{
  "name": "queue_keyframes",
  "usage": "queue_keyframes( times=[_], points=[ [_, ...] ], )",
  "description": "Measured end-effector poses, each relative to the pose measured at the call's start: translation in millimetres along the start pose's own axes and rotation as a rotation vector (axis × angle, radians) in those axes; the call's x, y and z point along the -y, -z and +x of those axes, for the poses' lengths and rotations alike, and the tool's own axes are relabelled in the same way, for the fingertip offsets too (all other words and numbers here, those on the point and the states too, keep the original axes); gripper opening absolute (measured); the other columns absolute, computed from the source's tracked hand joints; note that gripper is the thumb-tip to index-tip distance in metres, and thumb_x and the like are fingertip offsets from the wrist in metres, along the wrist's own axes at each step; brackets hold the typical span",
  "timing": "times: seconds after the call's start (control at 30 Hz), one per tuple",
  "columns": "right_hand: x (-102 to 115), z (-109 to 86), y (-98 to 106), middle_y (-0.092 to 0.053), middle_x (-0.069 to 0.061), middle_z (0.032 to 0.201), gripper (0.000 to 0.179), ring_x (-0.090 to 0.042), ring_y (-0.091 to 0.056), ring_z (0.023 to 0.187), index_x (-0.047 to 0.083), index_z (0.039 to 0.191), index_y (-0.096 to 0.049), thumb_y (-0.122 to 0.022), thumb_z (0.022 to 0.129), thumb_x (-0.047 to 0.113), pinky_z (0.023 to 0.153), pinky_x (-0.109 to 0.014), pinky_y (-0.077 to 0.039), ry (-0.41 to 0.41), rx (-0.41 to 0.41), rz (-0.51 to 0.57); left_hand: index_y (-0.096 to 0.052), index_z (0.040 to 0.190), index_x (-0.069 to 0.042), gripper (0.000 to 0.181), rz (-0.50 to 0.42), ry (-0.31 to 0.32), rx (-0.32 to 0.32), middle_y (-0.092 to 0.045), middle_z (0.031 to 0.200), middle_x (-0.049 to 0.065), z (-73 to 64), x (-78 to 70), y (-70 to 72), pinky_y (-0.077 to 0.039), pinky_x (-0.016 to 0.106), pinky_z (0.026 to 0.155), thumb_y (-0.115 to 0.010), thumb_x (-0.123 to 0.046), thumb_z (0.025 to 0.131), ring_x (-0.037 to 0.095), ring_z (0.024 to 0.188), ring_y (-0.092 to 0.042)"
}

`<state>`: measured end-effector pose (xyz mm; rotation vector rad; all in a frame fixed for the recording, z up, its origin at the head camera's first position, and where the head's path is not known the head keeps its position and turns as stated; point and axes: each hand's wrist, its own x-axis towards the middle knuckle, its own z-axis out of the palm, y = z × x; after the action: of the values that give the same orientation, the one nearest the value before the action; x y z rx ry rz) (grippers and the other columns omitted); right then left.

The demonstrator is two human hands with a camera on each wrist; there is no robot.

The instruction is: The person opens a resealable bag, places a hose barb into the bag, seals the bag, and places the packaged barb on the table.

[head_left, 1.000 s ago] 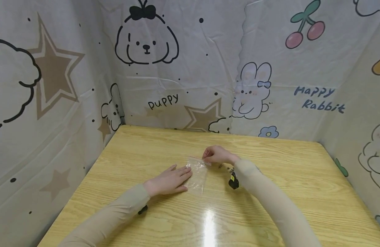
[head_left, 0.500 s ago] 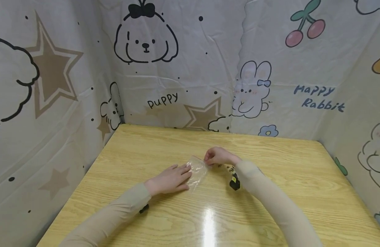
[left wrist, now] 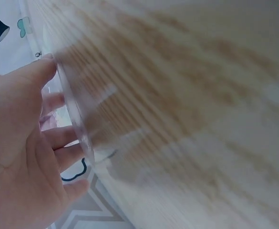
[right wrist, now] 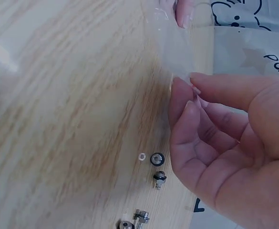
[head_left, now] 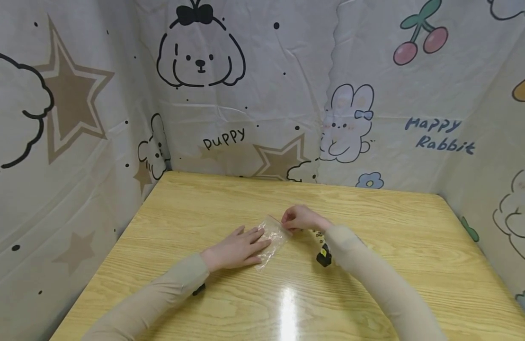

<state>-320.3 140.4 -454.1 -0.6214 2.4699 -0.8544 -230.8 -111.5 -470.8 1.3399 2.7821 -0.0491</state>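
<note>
A clear plastic zip bag (head_left: 274, 236) with a thin red line along its top lies slanted on the table between both hands. My left hand (head_left: 236, 248) rests on the bag's left side with fingers spread fairly straight. In the left wrist view, the fingertips of this hand (left wrist: 25, 133) reach the bag's edge (left wrist: 79, 124). Thumb and fingertips of my right hand (head_left: 302, 218) pinch the bag's top right corner. The right wrist view shows that pinch closely, the other fingers of the right hand (right wrist: 225, 124) curled inward below the bag (right wrist: 170, 47).
Several small metal screw-like parts, such as a bolt with a nut (right wrist: 159, 180) and a round dark-rimmed piece (right wrist: 157, 159), lie near the right hand beside a tiny pale ring (right wrist: 142, 156). Printed cloth (head_left: 253, 104) walls the wooden table (head_left: 219, 308) at the back and sides.
The bag has turned, its bottom swinging left and its top corner shifting slightly right with my right hand. My left fingers have spread a little farther over it.
</note>
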Motion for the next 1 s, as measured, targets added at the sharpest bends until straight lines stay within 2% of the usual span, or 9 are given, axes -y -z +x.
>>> queue_keyframes(
  times=[0.17, 0.37, 0.63, 1.0],
  points=[
    [2, -6.7, 1, -0.068, -0.006, 0.075, 0.008, -0.011, -0.057, 0.064, 0.002, 0.092, -0.067, -0.065, 0.092, 0.010, 0.063, -0.024, -0.051, 0.012, 0.023, 0.006, -0.043, 0.150, -0.019, 0.057, -0.010, 0.007, 0.012, -0.039, 0.157, 0.016, -0.5, 0.6, 1.5, -0.031, 0.060, 0.116, -0.050, -0.046, 0.101, 0.031, 0.146, -0.039],
    [6, -15.5, 1, -0.071, -0.009, 0.076, 0.010, -0.011, -0.059, 0.065, 0.002, 0.089, -0.066, -0.064, 0.093, 0.011, 0.065, -0.026, -0.053, -0.042, 0.037, 0.019, -0.043, 0.151, -0.019, 0.058, -0.017, -0.004, 0.030, -0.037, 0.159, 0.013, 0.3, 2.1, 2.5, -0.031, 0.060, 0.117, -0.049, -0.048, 0.101, 0.030, 0.148, -0.036],
    [5, -18.1, -6, -0.071, -0.006, 0.073, 0.012, -0.010, -0.061, 0.065, 0.005, 0.086, -0.065, -0.064, 0.094, 0.014, 0.065, -0.024, -0.053, -0.078, -0.001, 0.019, -0.045, 0.150, -0.015, 0.057, -0.014, -0.044, 0.012, -0.039, 0.158, 0.012, -0.2, 5.0, 1.6, -0.035, 0.058, 0.115, -0.050, -0.045, 0.102, 0.029, 0.147, -0.037],
    [6, -30.7, -12, -0.073, -0.006, 0.075, 0.014, -0.009, -0.067, 0.064, 0.004, 0.086, -0.063, -0.065, 0.094, 0.014, 0.063, -0.023, -0.054, -0.127, 0.032, 0.090, -0.046, 0.148, -0.015, 0.054, -0.037, -0.050, 0.006, -0.041, 0.157, 0.012, -1.6, 6.8, 1.5, -0.036, 0.057, 0.114, -0.051, -0.043, 0.102, 0.030, 0.146, -0.040]
  ],
)
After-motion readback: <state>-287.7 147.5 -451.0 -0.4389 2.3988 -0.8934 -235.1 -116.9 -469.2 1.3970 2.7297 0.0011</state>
